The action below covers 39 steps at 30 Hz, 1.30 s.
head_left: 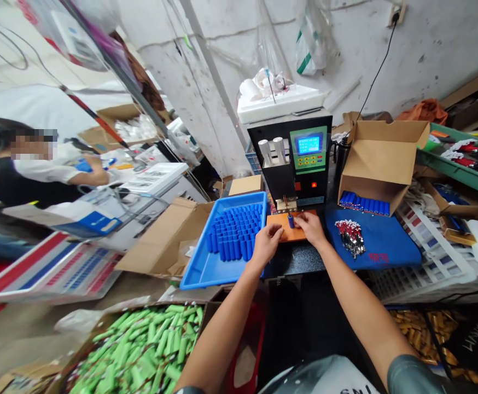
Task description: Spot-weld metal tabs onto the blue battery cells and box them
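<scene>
My right hand pinches a small blue cylindrical battery cell upright at the front of a black spot welder. The cell stands over an orange board, just below the welder's copper-coloured electrode tips. My left hand rests at the board's left edge, its fingers loosely curled and a little apart, with nothing visible in them. Beside it, a blue tray holds many upright blue cells. To the right, a pile of small leads with white connectors lies on a blue mat.
A cardboard box with blue cells stands behind the mat. Green-wrapped cells fill a box at lower left. A green bin sits far right. Another person works at a table on the left.
</scene>
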Each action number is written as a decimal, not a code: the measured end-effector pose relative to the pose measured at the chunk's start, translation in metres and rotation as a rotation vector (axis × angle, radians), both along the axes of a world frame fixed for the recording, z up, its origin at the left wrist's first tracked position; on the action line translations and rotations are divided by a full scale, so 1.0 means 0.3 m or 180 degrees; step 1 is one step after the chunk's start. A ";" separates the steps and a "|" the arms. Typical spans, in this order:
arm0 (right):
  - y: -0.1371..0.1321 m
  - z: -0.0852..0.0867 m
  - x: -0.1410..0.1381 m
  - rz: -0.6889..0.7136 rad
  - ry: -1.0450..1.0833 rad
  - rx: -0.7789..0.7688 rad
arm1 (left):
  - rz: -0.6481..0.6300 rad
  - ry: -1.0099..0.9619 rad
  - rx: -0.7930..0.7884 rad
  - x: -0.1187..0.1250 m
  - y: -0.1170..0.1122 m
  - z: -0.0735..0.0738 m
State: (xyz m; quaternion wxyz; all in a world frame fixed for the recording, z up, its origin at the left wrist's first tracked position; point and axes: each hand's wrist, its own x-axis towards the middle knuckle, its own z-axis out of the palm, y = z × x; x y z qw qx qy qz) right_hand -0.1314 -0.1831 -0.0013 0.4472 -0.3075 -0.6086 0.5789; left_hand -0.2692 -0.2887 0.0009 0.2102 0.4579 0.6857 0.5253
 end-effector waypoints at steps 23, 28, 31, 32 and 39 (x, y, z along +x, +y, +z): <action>0.010 0.018 0.054 0.0742 -0.0163 -0.0232 | -0.0257 0.0684 0.0301 0.068 0.022 0.006; 0.011 0.034 0.071 0.0789 0.0196 -0.0748 | -0.0890 0.0815 0.0334 0.054 0.035 -0.035; 0.019 0.029 0.072 0.0743 0.0424 -0.0896 | -0.0993 0.0969 0.0306 0.061 0.056 -0.046; 0.023 0.026 0.072 0.0731 0.0508 -0.0972 | -0.0994 0.1003 0.0274 0.064 0.061 -0.046; 0.043 0.011 0.067 0.0752 0.0937 -0.1485 | -0.0998 0.0591 0.0150 0.069 0.064 -0.026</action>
